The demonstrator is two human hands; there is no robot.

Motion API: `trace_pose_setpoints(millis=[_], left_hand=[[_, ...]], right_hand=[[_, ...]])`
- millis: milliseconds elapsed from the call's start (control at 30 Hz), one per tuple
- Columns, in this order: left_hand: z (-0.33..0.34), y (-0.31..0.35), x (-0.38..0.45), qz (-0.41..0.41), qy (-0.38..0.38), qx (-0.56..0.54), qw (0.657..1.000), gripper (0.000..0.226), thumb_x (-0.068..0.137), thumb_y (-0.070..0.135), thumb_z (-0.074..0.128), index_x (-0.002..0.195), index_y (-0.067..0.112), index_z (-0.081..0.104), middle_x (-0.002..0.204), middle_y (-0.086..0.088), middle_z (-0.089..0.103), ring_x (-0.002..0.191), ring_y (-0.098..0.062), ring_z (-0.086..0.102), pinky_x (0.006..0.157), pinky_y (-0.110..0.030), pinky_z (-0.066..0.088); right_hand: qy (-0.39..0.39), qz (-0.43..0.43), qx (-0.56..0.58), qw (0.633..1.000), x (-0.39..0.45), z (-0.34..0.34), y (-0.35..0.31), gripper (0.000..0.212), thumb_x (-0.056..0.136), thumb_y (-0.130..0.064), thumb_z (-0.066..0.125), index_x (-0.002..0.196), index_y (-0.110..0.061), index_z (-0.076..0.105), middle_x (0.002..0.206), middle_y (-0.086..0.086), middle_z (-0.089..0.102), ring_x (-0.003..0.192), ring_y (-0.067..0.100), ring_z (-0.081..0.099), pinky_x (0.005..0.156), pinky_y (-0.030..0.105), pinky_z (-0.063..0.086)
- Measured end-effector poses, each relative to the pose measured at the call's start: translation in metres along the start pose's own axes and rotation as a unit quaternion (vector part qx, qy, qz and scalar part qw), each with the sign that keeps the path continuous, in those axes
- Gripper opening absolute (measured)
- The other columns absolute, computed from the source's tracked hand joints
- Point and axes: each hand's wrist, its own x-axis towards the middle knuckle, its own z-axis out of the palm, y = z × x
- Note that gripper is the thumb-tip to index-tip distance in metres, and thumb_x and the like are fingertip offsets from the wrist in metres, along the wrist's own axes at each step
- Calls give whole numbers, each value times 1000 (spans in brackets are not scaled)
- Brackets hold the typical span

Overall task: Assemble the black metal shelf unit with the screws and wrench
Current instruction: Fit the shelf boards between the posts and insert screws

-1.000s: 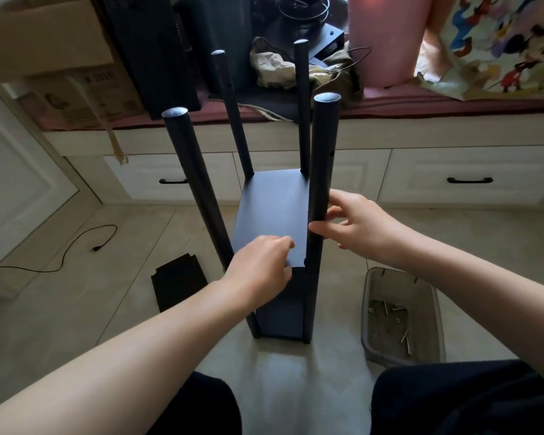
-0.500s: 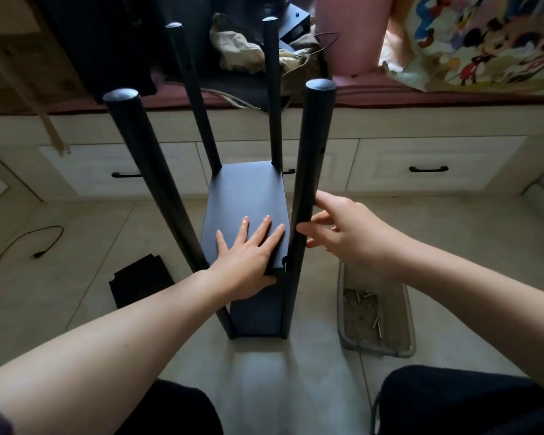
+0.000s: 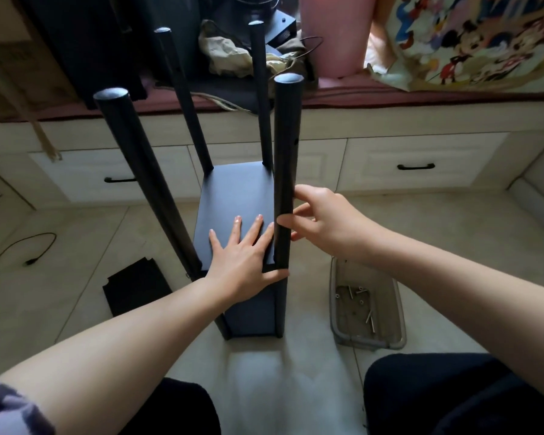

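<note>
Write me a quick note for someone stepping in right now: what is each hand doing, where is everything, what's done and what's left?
Left hand: flat, fingers spread, pressing on the shelf.
Right hand: fingers curled round the near right post.
Unit stands on the floor, four posts upright, one shelf panel seated between them.
Screws lie in the grey tray to the right; a spare panel lies on the floor to the left. No wrench visible.
Left: probably fix this shelf with screws, then fit the spare panel.
</note>
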Motion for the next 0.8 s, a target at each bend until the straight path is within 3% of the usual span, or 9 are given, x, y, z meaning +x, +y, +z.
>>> trace_pose_setpoints(millis=[133,300,467,567,667,800], left_hand=[[0,-1,-1,3,2,9,1000,94,87,79,38,158,40,-11,168,10,-14,154,-32,-15,114,-75,-1],[4,-1,-3,4,2,46,999,93,87,81,25,157,36,-16,168,7,-15,153,-34,-15,114,-74,3],[9,1,-4,3,10,83,996,92,88,79,17,159,29,-14,168,2,-14,153,-38,-14,113,-76,8],[9,3,-3,2,15,93,996,92,85,79,13,159,29,-11,168,3,-12,153,-37,-12,113,-75,10],[9,4,-3,-4,15,92,996,93,83,79,11,159,30,-14,168,4,-12,153,-35,-13,114,-75,9],[9,7,-2,-14,18,98,995,93,82,79,8,157,31,-18,168,5,-14,153,-33,-14,116,-73,8]], right_hand=[[-13,22,31,999,1,-4,5,22,92,-30,67,110,-20,61,100,1,74,81,11,73,76,31,60],[-29,49,14,998,-6,-12,29,28,91,-32,67,116,-20,62,99,0,73,88,11,71,81,33,60],[-71,119,-24,990,-25,-24,86,9,92,-26,67,101,-25,67,86,-8,73,80,4,70,68,19,56],[-114,185,-116,969,-20,-28,130,11,90,-23,65,99,-19,72,84,-9,72,71,3,65,64,15,49],[-144,256,-171,940,-9,-24,175,18,89,-23,65,102,-15,73,93,3,74,79,14,68,69,24,54],[-177,317,-184,914,-4,4,234,23,93,-22,64,110,-8,72,102,9,73,88,19,67,72,25,52]])
